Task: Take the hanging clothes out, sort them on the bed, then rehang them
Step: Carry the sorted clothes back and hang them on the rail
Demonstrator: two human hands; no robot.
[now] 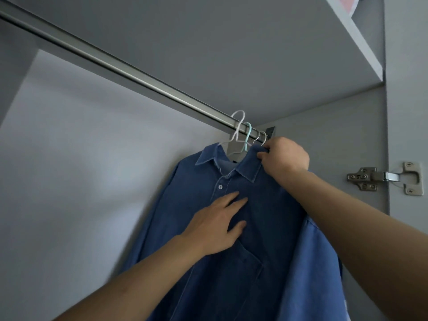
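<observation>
- The wardrobe (69,147) is the container here: grey walls, a shelf (347,31) above, and a metal rail (115,66) that runs from upper left down to its bracket in the right corner.
- All the hanging clothes sit bunched at the right end of the rail, close to the side wall.
- In front hangs a dark blue denim shirt (231,262) with a collar and a buttoned placket, on a white hanger (238,126) whose hook rises above the rail.
- Just beside that hook a pale teal hanger (247,135) and two thin metal hooks (260,136) sit over the rail.
- A lighter blue garment (312,262) hangs behind the denim shirt, to its right; which hanger carries it cannot be told.
- The left hand (215,225) lies flat on the shirt's chest below the buttons, fingers straight and spread.
- The right hand (286,156) is up at the collar's right side, fingers curled and pinching the fabric by the neck.
- The two hands are apart, one on the chest and one at the collar.
- A metal door hinge (384,178) is fixed to the wardrobe's right side panel.
</observation>
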